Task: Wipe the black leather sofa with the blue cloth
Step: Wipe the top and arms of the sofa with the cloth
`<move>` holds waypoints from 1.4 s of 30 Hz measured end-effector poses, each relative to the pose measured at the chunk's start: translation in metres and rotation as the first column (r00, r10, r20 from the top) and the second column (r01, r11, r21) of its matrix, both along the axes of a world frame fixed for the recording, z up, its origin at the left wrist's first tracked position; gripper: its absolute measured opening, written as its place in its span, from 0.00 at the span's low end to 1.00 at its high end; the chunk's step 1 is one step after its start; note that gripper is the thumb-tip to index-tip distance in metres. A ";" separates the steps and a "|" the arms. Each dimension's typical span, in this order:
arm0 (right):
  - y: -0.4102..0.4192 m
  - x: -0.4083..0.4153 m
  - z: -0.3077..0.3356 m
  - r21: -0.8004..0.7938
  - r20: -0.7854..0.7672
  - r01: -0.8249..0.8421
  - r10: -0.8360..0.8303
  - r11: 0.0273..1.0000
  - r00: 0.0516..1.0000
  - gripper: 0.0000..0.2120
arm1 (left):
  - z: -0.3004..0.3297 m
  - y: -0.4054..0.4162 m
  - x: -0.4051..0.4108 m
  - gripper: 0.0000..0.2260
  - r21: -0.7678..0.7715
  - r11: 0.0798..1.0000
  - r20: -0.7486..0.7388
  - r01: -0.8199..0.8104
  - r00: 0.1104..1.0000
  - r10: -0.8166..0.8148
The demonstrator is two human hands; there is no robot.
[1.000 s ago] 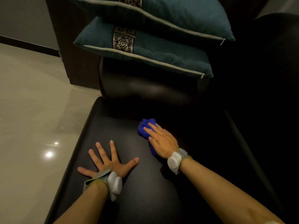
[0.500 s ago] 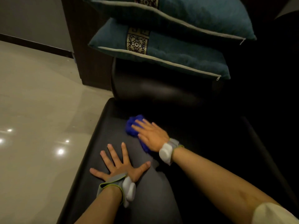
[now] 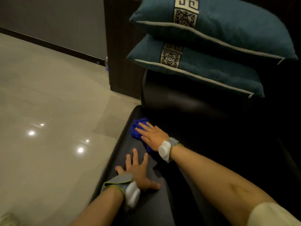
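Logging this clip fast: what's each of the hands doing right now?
Left hand: open, fingers spread flat on the sofa seat.
Right hand: open, straight fingers pressing the blue cloth.

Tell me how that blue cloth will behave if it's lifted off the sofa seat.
The blue cloth is bunched in soft folds under the right hand, so it would likely droop limply rather than hold shape. It looks small and thin, so probably light. On the smooth, glossy sofa seat it probably slides easily, which suits wiping.

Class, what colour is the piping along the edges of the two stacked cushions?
Light grey piping on the teal cushions, clearest in the head view.
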State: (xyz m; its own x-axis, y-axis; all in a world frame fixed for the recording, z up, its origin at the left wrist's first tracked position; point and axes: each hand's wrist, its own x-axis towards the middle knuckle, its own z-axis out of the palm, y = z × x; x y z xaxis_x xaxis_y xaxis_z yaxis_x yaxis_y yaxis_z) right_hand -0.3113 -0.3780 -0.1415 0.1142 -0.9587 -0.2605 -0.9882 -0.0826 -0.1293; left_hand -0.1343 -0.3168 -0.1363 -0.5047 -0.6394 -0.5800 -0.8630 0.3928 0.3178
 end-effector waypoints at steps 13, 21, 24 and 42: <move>0.039 0.045 -0.018 -0.055 0.019 -0.332 0.333 0.942 0.943 0.23 | -0.039 -0.040 0.112 0.24 0.304 0.822 -0.444 -0.482 0.691 0.570; 0.035 0.112 -0.022 -0.132 -0.045 -0.015 0.009 0.991 0.999 0.22 | -0.030 -0.034 0.109 0.22 0.223 0.846 -0.458 -0.485 0.713 0.530; 0.064 0.107 -0.022 -0.115 0.028 -0.203 0.208 0.972 0.978 0.21 | -0.016 -0.024 0.104 0.23 -0.063 0.874 -0.331 -0.482 0.836 0.437; 0.090 0.010 0.004 -0.114 -0.036 0.339 -0.345 0.934 0.938 0.24 | -0.018 -0.006 0.074 0.20 -0.479 0.856 -0.394 -0.196 0.919 -0.010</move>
State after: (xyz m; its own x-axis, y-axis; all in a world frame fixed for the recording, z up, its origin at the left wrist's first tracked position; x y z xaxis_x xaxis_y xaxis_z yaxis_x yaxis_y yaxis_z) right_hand -0.3017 -0.2878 -0.1376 -0.2369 -0.9593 -0.1538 -0.9642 0.2516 -0.0838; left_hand -0.0607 -0.3232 -0.1539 -0.5366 -0.8423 0.0506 -0.7614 0.5092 0.4014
